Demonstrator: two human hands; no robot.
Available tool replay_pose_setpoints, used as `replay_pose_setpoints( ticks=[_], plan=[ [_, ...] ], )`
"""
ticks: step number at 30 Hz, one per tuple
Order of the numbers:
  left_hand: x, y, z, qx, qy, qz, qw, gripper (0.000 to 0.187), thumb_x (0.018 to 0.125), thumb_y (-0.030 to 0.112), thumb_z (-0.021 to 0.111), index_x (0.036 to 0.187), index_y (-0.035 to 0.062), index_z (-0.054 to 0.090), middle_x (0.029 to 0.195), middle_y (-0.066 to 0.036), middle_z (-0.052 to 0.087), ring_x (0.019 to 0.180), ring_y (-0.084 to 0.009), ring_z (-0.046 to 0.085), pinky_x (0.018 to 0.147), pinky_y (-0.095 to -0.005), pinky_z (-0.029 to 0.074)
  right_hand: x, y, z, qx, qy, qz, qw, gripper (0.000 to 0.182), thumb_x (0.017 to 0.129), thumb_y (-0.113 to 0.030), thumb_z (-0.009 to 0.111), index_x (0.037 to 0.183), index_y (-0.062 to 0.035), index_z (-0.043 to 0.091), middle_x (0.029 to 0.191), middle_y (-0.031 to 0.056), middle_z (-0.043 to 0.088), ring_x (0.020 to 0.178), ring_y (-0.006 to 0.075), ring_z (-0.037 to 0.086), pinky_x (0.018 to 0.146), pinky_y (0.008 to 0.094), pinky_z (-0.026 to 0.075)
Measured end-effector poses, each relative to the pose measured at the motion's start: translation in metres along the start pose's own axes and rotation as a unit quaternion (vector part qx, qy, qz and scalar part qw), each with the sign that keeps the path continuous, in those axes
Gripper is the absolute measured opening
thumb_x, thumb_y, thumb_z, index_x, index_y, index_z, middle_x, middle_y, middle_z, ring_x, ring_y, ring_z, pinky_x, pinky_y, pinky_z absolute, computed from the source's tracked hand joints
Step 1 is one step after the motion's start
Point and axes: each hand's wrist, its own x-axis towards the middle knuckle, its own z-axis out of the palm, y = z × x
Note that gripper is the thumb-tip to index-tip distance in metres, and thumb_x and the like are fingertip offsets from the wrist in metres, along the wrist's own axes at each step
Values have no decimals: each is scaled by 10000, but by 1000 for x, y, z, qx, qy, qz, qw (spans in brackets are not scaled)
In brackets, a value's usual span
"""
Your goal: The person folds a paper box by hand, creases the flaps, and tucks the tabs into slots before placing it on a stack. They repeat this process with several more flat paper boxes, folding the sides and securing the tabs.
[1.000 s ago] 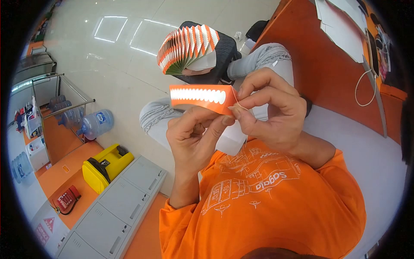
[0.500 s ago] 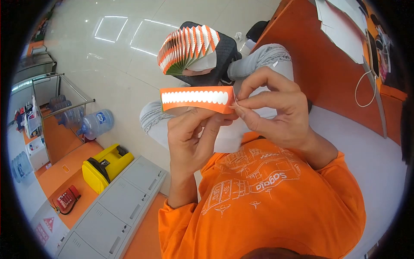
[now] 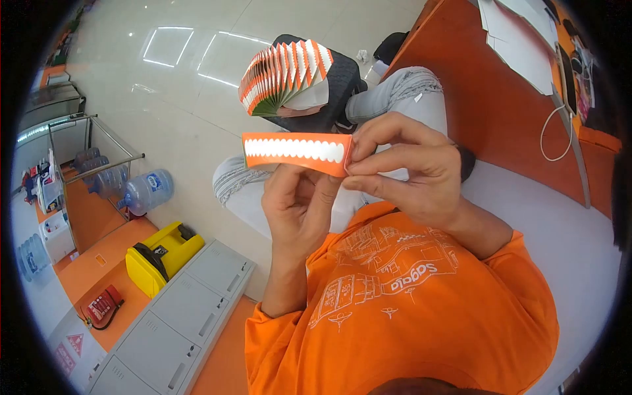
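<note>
An orange folded paper piece (image 3: 296, 153) with a row of white scallops is held up above my lap. My left hand (image 3: 299, 201) grips it from below, thumb and fingers closed on its lower edge. At its right end, my right hand (image 3: 405, 164) pinches the edge between thumb and fingers. Beyond it, a fanned stack of similar orange, white and green pieces (image 3: 286, 76) rests on a black stool (image 3: 342, 82).
Grey lockers (image 3: 178, 316), a yellow bin (image 3: 161, 257), a fire extinguisher (image 3: 105, 306) and water bottles (image 3: 148, 189) stand at the left. An orange desk (image 3: 461, 85) with white papers (image 3: 517, 52) and a cable (image 3: 543, 138) is at the right.
My right hand has shifted slightly left, its fingers now closer against the right end of the paper piece. That end looks folded flatter. My left hand has moved slightly right.
</note>
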Motion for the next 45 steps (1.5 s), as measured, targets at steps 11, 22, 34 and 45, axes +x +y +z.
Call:
replay_pose_setpoints(
  ticks=[11,22,34,45],
  plan=[
    [-14,38,28,-69,18,-196,978,211,1000,-86,517,1182,-78,622,1127,-156,691,1010,-197,723,858,-291,589,1,27,-7,142,34,158,977,392,880,-15,790,1235,37,632,1200,94,652,1099,139,627,944,285,540],
    [-16,-17,3,343,95,13,935,438,967,-3,553,1367,-104,408,1054,-225,665,996,-371,673,939,-432,509,-26,45,16,-200,87,-23,976,530,902,77,643,1421,58,539,1082,191,686,860,276,677,710,279,530],
    [16,-14,7,242,39,-60,968,369,925,62,428,1259,-96,433,1121,-272,589,1017,-396,622,933,-469,466,-31,43,17,91,127,74,985,284,1021,-196,671,1181,32,616,993,96,687,859,72,651,700,230,536],
    [20,-20,-11,-116,-55,-172,977,218,1076,251,558,1140,46,517,1039,-2,555,875,-43,522,763,-204,435,-18,61,3,7,182,0,983,226,982,-164,723,1063,31,643,801,55,705,689,52,653,578,190,511]
  ],
)
